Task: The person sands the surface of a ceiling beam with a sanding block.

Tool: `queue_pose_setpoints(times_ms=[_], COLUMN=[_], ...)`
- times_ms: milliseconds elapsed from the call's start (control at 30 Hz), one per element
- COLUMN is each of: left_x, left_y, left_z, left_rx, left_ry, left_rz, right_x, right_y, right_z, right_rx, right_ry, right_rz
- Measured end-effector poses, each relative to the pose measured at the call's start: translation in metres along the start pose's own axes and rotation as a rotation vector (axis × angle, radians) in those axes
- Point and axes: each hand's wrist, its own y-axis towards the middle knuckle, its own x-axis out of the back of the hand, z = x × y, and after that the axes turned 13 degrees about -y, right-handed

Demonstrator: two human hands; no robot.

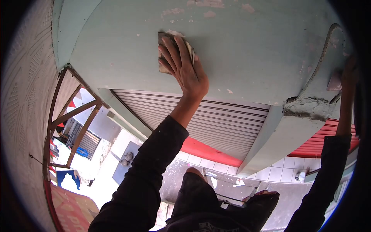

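My left hand (185, 73) presses a flat, worn sanding pad or sheet (166, 69) against the pale green wall (247, 54), fingers spread over it and pointing up. Patches of chipped paint show on the wall above the pad. At the far right edge, in shadow, my right hand (349, 71) is raised to the wall beside a small pinkish flat piece (334, 81). Its fingers are too dark to make out, so whether it holds this piece is unclear.
Below the wall are a ribbed shutter (201, 120) and a green pillar (266, 135) with a broken top. A wooden frame (79, 143) stands at left. A cable (320, 62) hangs at right. Far below lie a tiled ledge (276, 174) and a white container (300, 176).
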Motion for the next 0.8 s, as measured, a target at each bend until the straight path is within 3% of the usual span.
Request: queue_pose_setpoints(times_ms=[300,567,700,800], left_x=[0.003,0.015,0.016,0.006], left_y=[0.037,0.017,0.047,0.032], left_z=[-0.003,0.008,0.002,0.002], left_rx=[0.136,0.015,0.141,0.083], left_ry=[-0.068,-0.044,-0.113,-0.049], left_rz=[-0.122,0.054,-0.099,-0.069], right_x=[0.007,0.017,0.020,0.021], right_y=[-0.001,-0.002,-0.007,-0.008], right_z=[0.011,0.013,0.021,0.023], right_rx=[-0.009,-0.019,-0.025,-0.040], right_ry=[0.003,-0.001,-0.001,-0.004], right_rz=[0.003,-0.006,-0.004,0.001])
